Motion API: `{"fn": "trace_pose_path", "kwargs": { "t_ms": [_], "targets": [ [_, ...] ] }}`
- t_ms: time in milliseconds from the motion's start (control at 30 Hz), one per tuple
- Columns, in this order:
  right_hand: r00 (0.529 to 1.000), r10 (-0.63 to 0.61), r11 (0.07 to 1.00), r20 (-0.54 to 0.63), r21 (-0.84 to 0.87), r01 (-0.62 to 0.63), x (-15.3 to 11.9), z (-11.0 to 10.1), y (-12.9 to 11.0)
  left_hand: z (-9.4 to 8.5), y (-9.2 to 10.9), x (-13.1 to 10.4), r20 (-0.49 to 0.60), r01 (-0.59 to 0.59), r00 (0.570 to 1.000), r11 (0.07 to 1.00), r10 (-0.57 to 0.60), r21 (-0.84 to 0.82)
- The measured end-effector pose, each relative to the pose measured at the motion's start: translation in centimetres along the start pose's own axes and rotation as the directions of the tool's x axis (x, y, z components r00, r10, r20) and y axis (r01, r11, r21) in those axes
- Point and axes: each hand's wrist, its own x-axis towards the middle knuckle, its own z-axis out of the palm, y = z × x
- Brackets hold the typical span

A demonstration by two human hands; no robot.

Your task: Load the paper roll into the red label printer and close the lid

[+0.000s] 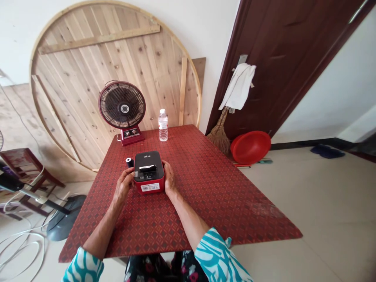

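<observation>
A small printer [149, 172] with a black top and a red body sits on the red patterned table [205, 196]. A strip of white shows in the slot on its top, and a label is stuck on its near side. My left hand [123, 184] rests against the printer's left side, and my right hand [169, 178] lies along its right side, so the printer is held between them. Just behind my left fingers stands a small dark roll [129, 162] with a white end.
A red fan [123, 107] and a clear water bottle [163, 126] stand at the table's back. Behind them leans a round wooden board [117, 58]. A red basin [251, 147] and a broom [220, 135] are by the door.
</observation>
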Motion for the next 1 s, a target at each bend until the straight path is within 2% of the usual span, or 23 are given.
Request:
{"fn": "trace_pose_path", "kwargs": {
  "t_ms": [200,367,700,867,1000],
  "targets": [
    [1.0,0.023,1.0,-0.011,0.013,-0.023,0.0,0.0,-0.1,0.1,1.0,0.0,0.072,0.212,0.977,0.962,-0.203,-0.172],
    [0.999,0.045,0.999,-0.014,0.024,-0.045,0.1,0.1,0.1,-0.2,1.6,0.3,0.144,0.315,0.947,0.919,-0.288,-0.236],
    [0.998,0.064,0.996,-0.007,0.059,-0.063,0.0,0.0,0.1,-0.3,1.5,0.7,0.134,0.287,0.954,0.943,-0.267,-0.169],
    [0.997,0.074,0.994,0.0,0.084,-0.074,0.0,0.0,0.6,-0.5,1.6,0.8,0.169,0.299,0.947,0.944,-0.274,-0.143],
    [0.997,0.079,0.992,-0.004,0.1,-0.078,0.1,0.0,1.2,-0.4,1.7,0.8,0.154,0.28,0.953,0.952,-0.261,-0.121]
  ]
}}
